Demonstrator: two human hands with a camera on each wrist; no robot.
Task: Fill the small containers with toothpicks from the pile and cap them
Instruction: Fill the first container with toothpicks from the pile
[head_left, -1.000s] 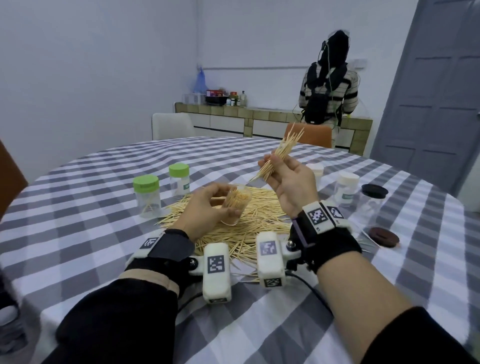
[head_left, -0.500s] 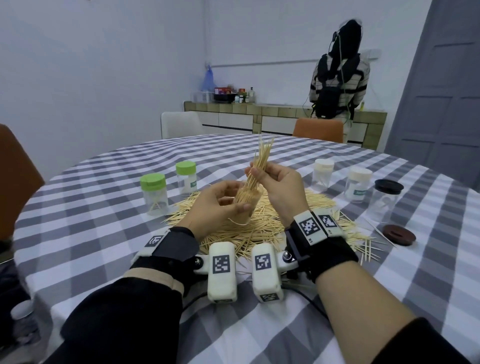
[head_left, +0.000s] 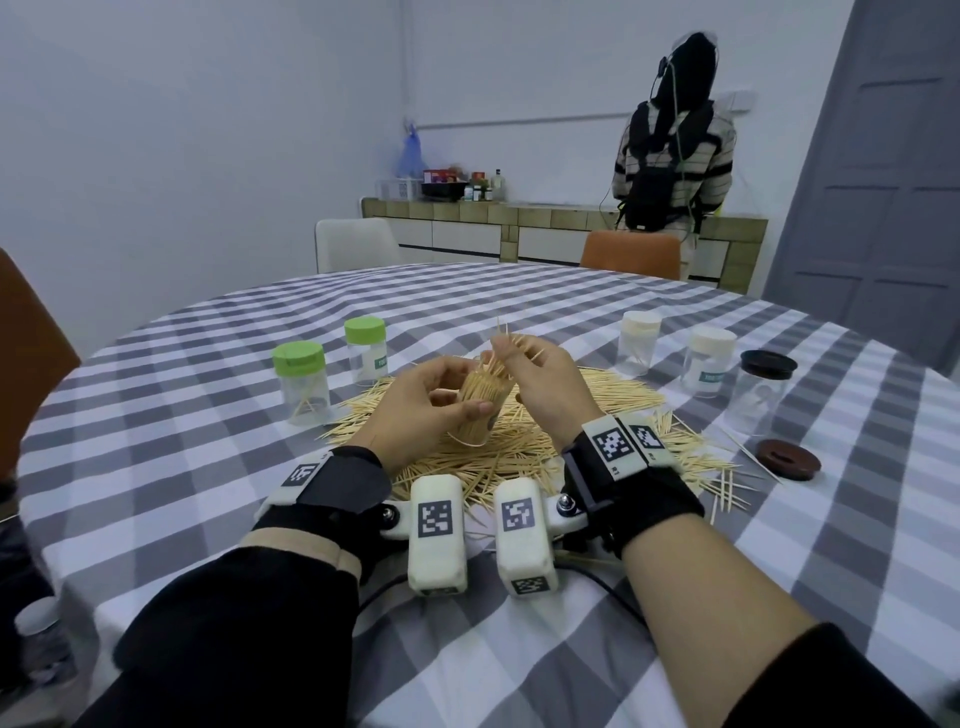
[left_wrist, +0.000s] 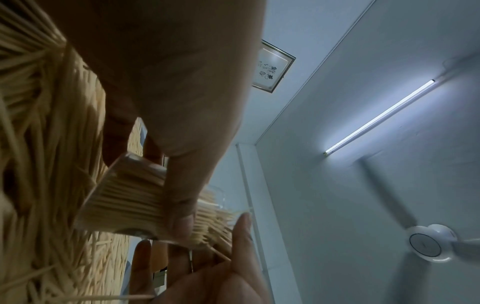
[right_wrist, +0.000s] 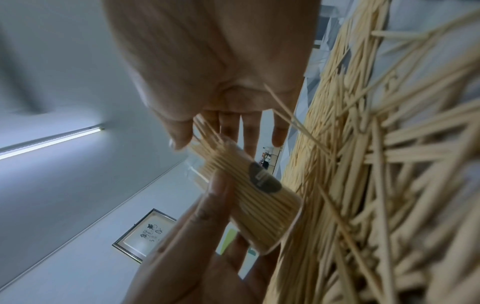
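My left hand (head_left: 460, 397) grips a small clear container (head_left: 480, 410), tilted and packed with toothpicks, just above the toothpick pile (head_left: 524, 447). My right hand (head_left: 511, 353) is at the container's mouth and pinches the tops of a small bunch of toothpicks (head_left: 501, 345) that stick out of it. In the left wrist view my thumb (left_wrist: 182, 197) lies across the container (left_wrist: 122, 197). The right wrist view has my thumb and fingers (right_wrist: 228, 125) around the toothpick ends above the container (right_wrist: 257, 197). No cap sits on this container.
Two green-capped containers (head_left: 300, 384) (head_left: 365, 349) stand to the left, two white-capped ones (head_left: 639, 343) (head_left: 710, 362) and a black-lidded jar (head_left: 762, 395) to the right. A brown lid (head_left: 787, 460) lies on the checked tablecloth (head_left: 675, 582). A person (head_left: 672, 156) stands at the far counter.
My right hand has come down with its bunch of toothpicks from above to the container's mouth, and most of the bunch is now inside. My left hand kept holding the container.
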